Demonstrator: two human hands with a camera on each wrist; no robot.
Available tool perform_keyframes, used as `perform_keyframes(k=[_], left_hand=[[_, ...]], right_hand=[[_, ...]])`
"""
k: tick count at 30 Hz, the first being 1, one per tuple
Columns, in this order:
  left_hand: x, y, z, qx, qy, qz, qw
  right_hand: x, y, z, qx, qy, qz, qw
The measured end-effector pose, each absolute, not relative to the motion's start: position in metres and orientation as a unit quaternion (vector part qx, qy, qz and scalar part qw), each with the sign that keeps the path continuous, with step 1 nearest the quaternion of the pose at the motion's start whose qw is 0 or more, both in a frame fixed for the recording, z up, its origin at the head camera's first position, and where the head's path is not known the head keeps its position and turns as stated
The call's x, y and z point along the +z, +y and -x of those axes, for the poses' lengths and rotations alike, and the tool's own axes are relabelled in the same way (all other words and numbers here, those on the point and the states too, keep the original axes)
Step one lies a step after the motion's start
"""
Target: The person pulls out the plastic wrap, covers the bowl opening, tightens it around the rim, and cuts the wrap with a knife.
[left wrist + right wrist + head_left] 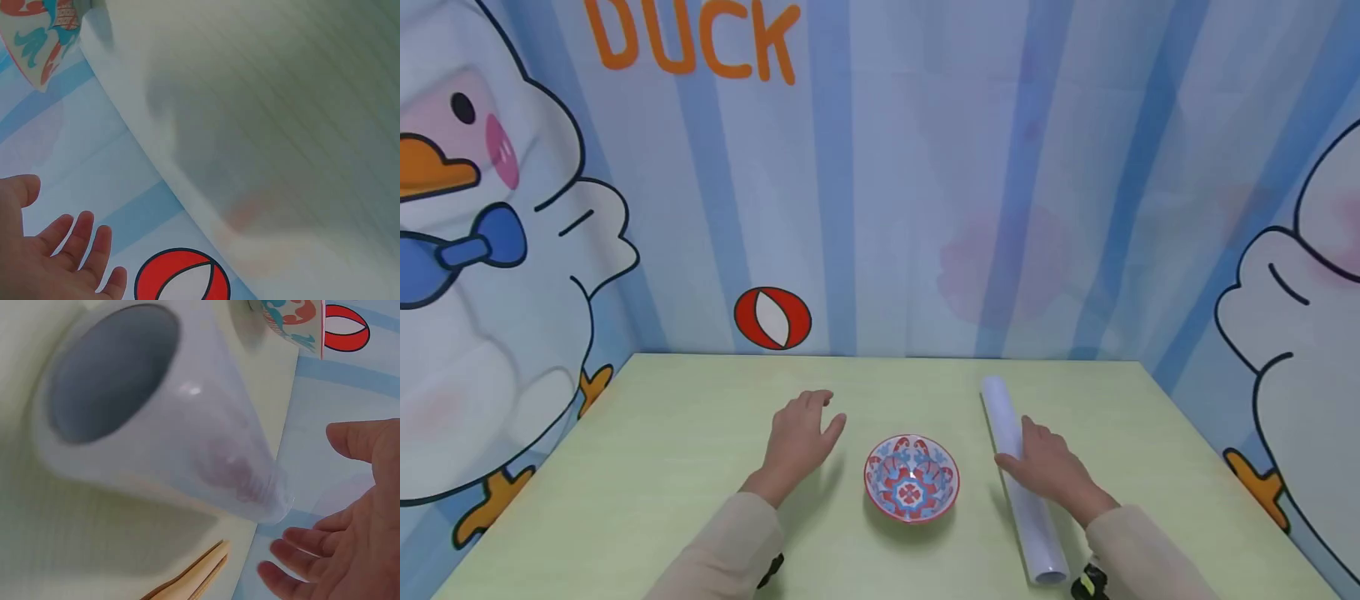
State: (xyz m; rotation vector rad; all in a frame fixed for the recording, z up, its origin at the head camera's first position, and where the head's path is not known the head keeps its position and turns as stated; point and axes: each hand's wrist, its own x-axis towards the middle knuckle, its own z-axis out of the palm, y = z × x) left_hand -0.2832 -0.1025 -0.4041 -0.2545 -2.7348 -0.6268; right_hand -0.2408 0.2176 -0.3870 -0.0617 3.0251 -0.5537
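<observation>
A bowl [912, 479] with a red, blue and white pattern stands upright on the table between the two hands. To its left, my left hand [801, 437] hovers over the table with fingers spread, holding nothing; the left wrist view also shows this hand [59, 256] empty. A long, glossy white hollow roll [1018, 500] lies to the right of the bowl, its open end [115, 375] large in the right wrist view. Over the roll is my right hand [1048, 462], its fingers loosely extended and not closed around it. Whether it touches the roll I cannot tell.
A light wooden utensil [190, 572], possibly tongs, lies beside the roll in the right wrist view; the head view does not show it. The pale green table [700, 383] ends at a blue striped backdrop [910, 208] printed with ducks.
</observation>
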Motion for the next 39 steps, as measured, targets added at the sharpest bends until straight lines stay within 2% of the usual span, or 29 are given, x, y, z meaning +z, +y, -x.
perform_keyframes(k=[8, 14, 24, 31, 39], left_hand=[[-0.406, -0.106, 0.284, -0.234, -0.959, 0.089, 0.134], [-0.401, -0.110, 0.284, -0.235, -0.958, 0.109, 0.121], [-0.401, -0.107, 0.289, -0.239, -0.959, 0.122, 0.096], [-0.404, -0.101, 0.290, -0.244, -0.957, 0.136, 0.085], [-0.404, -0.107, 0.287, -0.239, -0.956, 0.150, 0.080]], right_hand=[[-0.398, 0.234, 0.221, -0.212, 0.974, 0.016, 0.084], [-0.405, 0.234, 0.211, -0.195, 0.979, 0.020, 0.063], [-0.405, 0.232, 0.219, -0.190, 0.978, 0.011, 0.082], [-0.410, 0.230, 0.223, -0.216, 0.975, 0.014, 0.055], [-0.413, 0.215, 0.248, -0.192, 0.979, 0.051, 0.043]])
